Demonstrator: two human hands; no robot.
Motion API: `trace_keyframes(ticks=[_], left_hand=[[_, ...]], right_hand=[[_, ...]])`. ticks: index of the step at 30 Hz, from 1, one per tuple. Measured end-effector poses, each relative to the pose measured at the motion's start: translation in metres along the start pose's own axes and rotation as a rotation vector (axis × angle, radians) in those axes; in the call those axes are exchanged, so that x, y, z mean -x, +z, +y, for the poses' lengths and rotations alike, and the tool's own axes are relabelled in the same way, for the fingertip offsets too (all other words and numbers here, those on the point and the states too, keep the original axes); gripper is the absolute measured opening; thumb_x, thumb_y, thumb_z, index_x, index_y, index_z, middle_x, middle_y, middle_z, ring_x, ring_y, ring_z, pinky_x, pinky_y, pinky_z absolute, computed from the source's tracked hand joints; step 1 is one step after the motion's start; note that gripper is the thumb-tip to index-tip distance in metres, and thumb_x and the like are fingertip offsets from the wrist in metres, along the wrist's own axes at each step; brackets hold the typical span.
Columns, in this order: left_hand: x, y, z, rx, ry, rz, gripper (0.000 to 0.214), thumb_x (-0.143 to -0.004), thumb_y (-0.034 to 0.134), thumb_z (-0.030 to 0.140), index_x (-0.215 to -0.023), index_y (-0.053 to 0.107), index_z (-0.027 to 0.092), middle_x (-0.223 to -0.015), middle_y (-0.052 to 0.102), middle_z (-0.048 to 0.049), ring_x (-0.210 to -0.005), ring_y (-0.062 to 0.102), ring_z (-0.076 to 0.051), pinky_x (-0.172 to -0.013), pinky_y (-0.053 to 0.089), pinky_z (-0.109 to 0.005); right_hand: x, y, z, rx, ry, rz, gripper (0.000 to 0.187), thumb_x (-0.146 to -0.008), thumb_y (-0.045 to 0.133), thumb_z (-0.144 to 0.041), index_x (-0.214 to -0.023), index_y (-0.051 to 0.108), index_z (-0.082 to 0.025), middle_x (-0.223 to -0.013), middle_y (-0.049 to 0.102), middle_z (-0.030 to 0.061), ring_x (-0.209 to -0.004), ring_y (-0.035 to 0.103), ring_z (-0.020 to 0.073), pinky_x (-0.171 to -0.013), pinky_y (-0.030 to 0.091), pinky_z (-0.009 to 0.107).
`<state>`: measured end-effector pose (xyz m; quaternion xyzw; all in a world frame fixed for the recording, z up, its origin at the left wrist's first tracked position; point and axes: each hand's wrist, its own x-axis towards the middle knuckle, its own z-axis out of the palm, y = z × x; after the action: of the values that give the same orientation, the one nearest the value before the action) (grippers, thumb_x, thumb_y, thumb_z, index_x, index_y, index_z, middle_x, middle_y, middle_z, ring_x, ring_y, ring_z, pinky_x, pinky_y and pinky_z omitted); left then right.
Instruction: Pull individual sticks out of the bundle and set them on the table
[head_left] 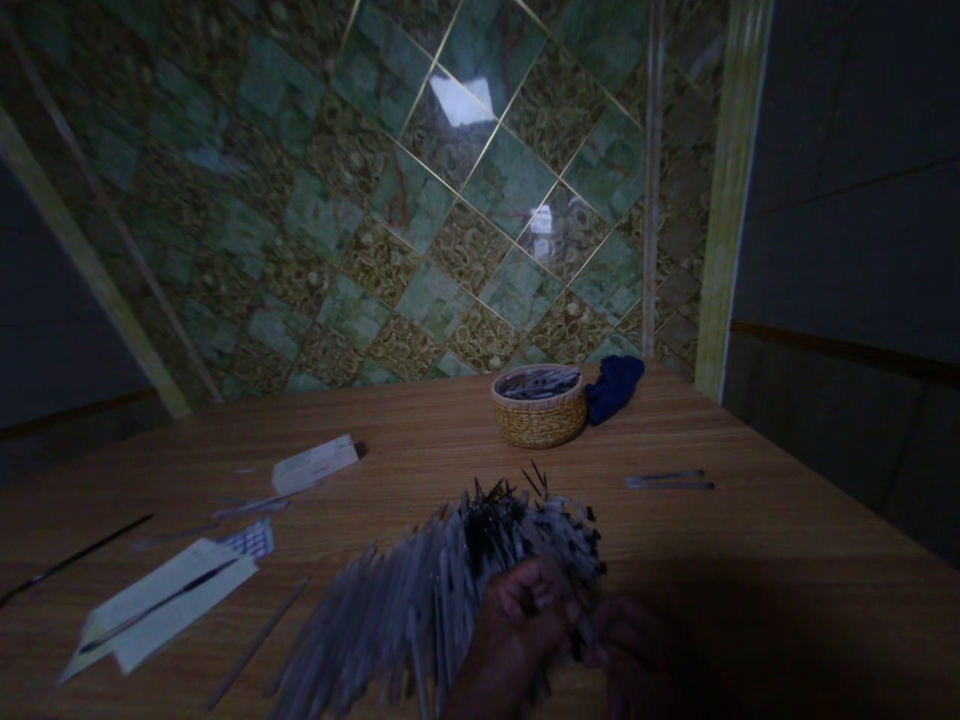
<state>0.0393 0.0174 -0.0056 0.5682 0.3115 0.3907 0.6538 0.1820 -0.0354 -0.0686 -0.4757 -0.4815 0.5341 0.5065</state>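
A big heap of thin grey pens or pen refills with dark tips (pixel 420 590) lies on the wooden table (pixel 750 560) right in front of me. My left hand (pixel 517 615) rests on the near right side of the heap, its fingers curled round some of the sticks. My right hand (pixel 637 640) is next to it in deep shadow, fingers bent and pinched on something thin at the heap's edge. What exactly each hand holds is hard to make out in the dark.
A woven basket (pixel 538 405) with more sticks stands at the back, a dark blue cloth (pixel 613 385) beside it. Two loose sticks (pixel 670 481) lie to the right. Folded papers (pixel 161 600) and a white card (pixel 315 462) lie left. A green tiled wall (pixel 420 200) stands behind.
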Motion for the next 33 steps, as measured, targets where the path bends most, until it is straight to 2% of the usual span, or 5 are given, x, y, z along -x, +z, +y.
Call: trace_keyframes(ticks=[6, 15, 21, 27, 33], left_hand=[[0.000, -0.003, 0.004, -0.144, 0.043, 0.051, 0.030, -0.066, 0.072, 0.041, -0.058, 0.061, 0.015, -0.051, 0.053, 0.0018, -0.050, 0.046, -0.010, -0.050, 0.034, -0.021], [-0.005, -0.008, 0.001, -0.096, 0.029, 0.085, 0.028, -0.059, 0.076, 0.039, -0.055, 0.064, 0.014, -0.049, 0.051, 0.0022, -0.046, 0.040, -0.008, -0.047, 0.031, -0.020], [-0.006, -0.004, 0.001, -0.113, -0.022, 0.162, 0.014, -0.053, 0.072, 0.025, -0.050, 0.063, 0.015, -0.041, 0.047, 0.0042, -0.039, 0.037, -0.007, -0.042, 0.028, -0.020], [0.001, -0.004, 0.014, -0.162, -0.054, 0.113, 0.006, -0.055, 0.066, 0.018, -0.052, 0.063, 0.015, -0.044, 0.048, 0.0037, -0.042, 0.038, -0.007, -0.042, 0.027, -0.020], [0.002, -0.005, 0.011, -0.111, -0.107, 0.115, 0.011, -0.058, 0.067, 0.024, -0.053, 0.060, 0.016, -0.044, 0.051, 0.0035, -0.040, 0.039, -0.007, -0.041, 0.026, -0.019]], right_hand=[[-0.002, 0.000, 0.011, 0.061, -0.075, 0.026, 0.013, -0.074, 0.053, -0.033, -0.077, 0.054, -0.020, -0.064, 0.061, -0.0016, -0.044, 0.053, 0.0100, -0.042, 0.036, 0.019], [-0.003, 0.000, 0.017, 0.182, -0.128, 0.070, 0.038, -0.076, 0.049, -0.047, -0.093, 0.064, -0.017, -0.065, 0.063, 0.0017, -0.047, 0.058, 0.0130, -0.049, 0.043, 0.022], [-0.002, -0.003, 0.011, 0.248, -0.089, -0.007, 0.032, -0.076, 0.047, -0.044, -0.080, 0.065, -0.018, -0.051, 0.053, -0.0016, -0.045, 0.055, 0.0135, -0.045, 0.039, 0.021], [0.004, -0.006, -0.001, 0.409, -0.119, 0.033, 0.029, -0.077, 0.046, -0.038, -0.081, 0.066, -0.017, -0.057, 0.055, -0.0002, -0.048, 0.053, 0.0127, -0.046, 0.039, 0.020], [0.007, -0.007, -0.007, 0.345, -0.100, 0.015, 0.031, -0.078, 0.045, -0.042, -0.080, 0.064, -0.018, -0.057, 0.051, -0.0012, -0.048, 0.050, 0.0117, -0.044, 0.036, 0.020]])
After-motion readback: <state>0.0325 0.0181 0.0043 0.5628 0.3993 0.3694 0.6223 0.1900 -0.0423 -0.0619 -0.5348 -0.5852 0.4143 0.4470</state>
